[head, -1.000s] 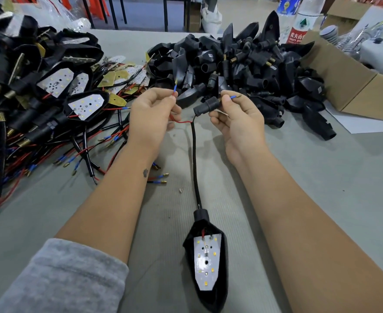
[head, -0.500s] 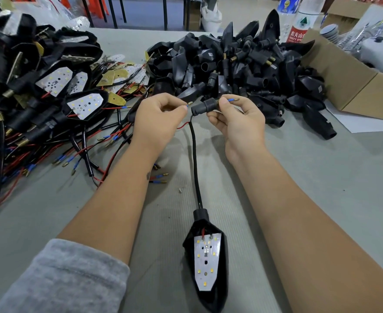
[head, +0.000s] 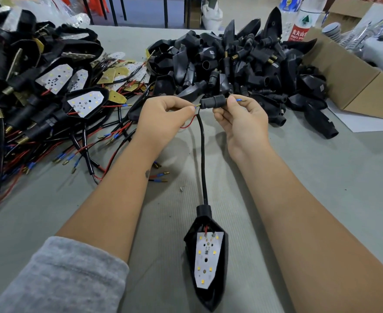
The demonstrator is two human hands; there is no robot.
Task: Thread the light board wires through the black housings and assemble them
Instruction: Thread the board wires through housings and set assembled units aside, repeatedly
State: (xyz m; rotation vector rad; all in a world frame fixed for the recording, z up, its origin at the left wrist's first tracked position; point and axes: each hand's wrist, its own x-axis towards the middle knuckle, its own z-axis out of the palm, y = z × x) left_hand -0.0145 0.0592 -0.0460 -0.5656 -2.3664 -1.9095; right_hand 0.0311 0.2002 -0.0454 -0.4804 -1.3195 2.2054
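Bright, even overhead light; soft shadows under both forearms on the tabletop (head: 321, 177). Sharp centre. Wide-angle bending at edges.

Bare grey table (head: 321, 177) open at 3 to 5 o'clock, wired boards heap (head: 39, 98) blocked 9 to 11, black housings pile (head: 242, 64) blocked 12, cardboard box (head: 355, 82) at 2, finished lamp (head: 206, 256) at 6

We are pinching a red wire (head: 189, 123) in our left hand (head: 163, 123), its tip at the mouth of a black sleeve (head: 213, 102) that our right hand (head: 242, 123) is gripping. A housing (head: 206, 258) with its board (head: 206, 259) is lying near us on the table (head: 321, 188).
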